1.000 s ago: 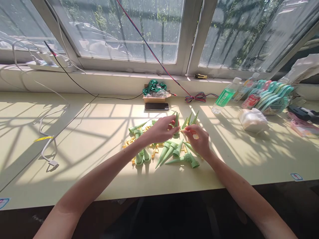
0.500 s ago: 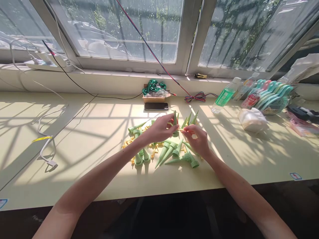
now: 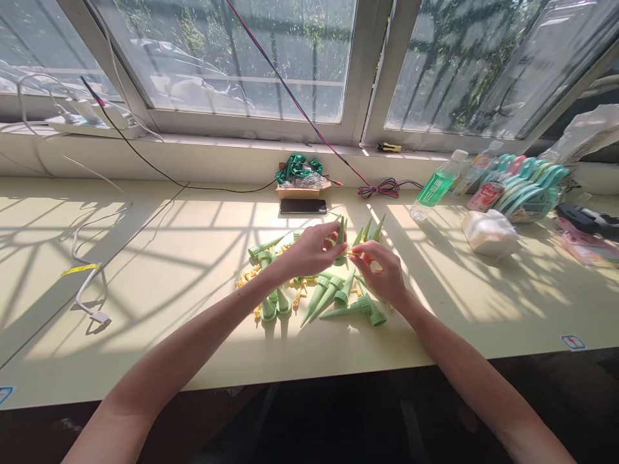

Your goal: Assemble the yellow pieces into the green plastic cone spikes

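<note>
My left hand [image 3: 312,250] is closed around an upright green plastic cone spike [image 3: 340,237] above the middle of a pale yellow table [image 3: 159,283]. My right hand [image 3: 380,270] pinches a small yellow plug [image 3: 351,254] and holds it against the spike's base. The two hands touch at the fingertips. Under and around them lies a pile of green cone spikes [image 3: 333,293], some standing, some flat, with several loose yellow plugs [image 3: 246,278] to the left.
A black phone [image 3: 304,206] and a small cardboard box of green material [image 3: 300,175] sit behind the pile. At the right stand a green-labelled bottle [image 3: 434,187], a can, teal plastic items [image 3: 529,183] and a white bag [image 3: 489,233]. Cables [image 3: 91,277] trail at left.
The right hand has brought the yellow plug slightly closer to the spike's base. The left hand and spike stay almost where they were.
</note>
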`<state>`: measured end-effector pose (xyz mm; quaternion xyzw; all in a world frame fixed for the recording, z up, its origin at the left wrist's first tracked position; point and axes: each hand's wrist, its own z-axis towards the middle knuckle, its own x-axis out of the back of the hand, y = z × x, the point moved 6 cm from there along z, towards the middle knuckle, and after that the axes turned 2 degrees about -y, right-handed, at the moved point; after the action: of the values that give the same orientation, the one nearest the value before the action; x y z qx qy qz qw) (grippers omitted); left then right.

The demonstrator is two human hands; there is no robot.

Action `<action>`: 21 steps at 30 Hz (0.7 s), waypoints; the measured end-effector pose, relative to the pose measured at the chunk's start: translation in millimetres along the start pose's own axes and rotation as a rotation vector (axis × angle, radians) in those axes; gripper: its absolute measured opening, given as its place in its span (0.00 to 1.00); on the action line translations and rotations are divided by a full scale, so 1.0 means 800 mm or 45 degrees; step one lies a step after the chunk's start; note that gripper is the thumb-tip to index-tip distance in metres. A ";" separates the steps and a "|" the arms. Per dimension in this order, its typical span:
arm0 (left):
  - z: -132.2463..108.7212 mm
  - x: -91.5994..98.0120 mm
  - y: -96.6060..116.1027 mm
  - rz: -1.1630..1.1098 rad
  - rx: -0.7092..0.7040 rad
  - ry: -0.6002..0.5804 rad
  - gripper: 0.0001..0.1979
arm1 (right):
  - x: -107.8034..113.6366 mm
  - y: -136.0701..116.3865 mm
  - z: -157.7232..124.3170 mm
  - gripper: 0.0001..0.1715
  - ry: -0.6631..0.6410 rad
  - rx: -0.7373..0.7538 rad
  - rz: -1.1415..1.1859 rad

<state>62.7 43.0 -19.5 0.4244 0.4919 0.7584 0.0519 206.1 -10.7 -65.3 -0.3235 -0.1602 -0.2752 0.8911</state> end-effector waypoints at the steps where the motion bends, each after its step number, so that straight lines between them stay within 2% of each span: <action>1: 0.000 0.000 0.000 0.006 -0.002 -0.002 0.06 | 0.000 0.000 0.000 0.03 -0.002 0.003 0.005; 21: -0.001 -0.003 0.000 0.116 -0.013 -0.037 0.06 | -0.008 0.006 0.000 0.10 -0.067 -0.042 0.003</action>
<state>63.5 41.6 -21.0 0.4570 0.4675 0.7562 0.0268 204.0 -5.2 -71.2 -0.3457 -0.1786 -0.2680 0.8814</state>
